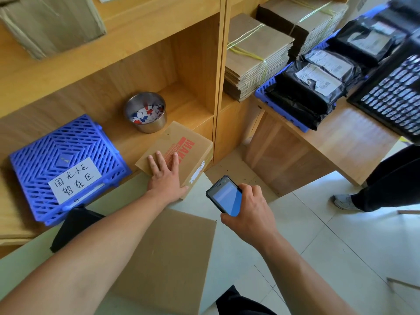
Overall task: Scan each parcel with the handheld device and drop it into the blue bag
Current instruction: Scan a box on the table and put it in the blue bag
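Quick tip from the parcel desk: the box I'm on is the cardboard parcel (189, 155) with red print, sitting at the front lip of the wooden shelf (193, 103), just in front of the steel bowl (145, 112) of paper scraps and to the right of the blue crate (63, 160). My left hand (164, 176) is flat on its lid, fingers straight, thumb down by the near corner, so I'm pressing on it, not gripping. My right hand (250, 208) is wrapped around the handheld device (227, 197), screen up and lit blue. The box lies flat, and its long axis seems to run from me towards the back of the shelf, angled a bit right. The white sticker (197, 172) is on the side face pointing right, towards the scanner. The scanner's nose points away from me and slightly left, at that near corner. To do this bit well I'd pin the box so it can't slide, drop the scanner lower and square its nose to that side sticker instead of the lid, and wait for the read before lifting. Can't see the blue bag from here, so find it first.
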Demonstrator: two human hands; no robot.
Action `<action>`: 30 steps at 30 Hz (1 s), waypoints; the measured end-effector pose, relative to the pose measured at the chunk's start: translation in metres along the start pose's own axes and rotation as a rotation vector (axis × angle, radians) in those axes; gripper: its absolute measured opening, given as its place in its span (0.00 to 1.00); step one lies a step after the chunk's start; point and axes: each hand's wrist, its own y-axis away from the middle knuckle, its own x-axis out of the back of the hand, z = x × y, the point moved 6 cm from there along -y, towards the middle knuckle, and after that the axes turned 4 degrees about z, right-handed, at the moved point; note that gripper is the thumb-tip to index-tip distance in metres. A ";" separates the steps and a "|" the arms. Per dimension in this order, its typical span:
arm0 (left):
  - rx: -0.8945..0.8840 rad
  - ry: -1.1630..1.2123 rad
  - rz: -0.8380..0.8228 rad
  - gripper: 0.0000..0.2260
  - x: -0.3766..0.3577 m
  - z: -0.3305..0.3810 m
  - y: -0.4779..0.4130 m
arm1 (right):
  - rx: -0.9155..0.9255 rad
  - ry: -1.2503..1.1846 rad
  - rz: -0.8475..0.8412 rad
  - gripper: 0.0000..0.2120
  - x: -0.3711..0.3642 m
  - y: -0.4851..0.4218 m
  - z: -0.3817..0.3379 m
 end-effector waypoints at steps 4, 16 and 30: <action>-0.027 -0.015 -0.034 0.53 0.008 -0.006 0.006 | 0.006 0.001 0.002 0.38 0.002 0.001 -0.007; -0.012 0.326 -0.148 0.36 0.061 -0.073 0.024 | 0.097 -0.023 0.031 0.37 0.015 -0.003 -0.048; 0.099 0.017 -0.079 0.57 0.048 -0.023 0.055 | 0.101 0.011 0.019 0.37 0.006 0.007 -0.042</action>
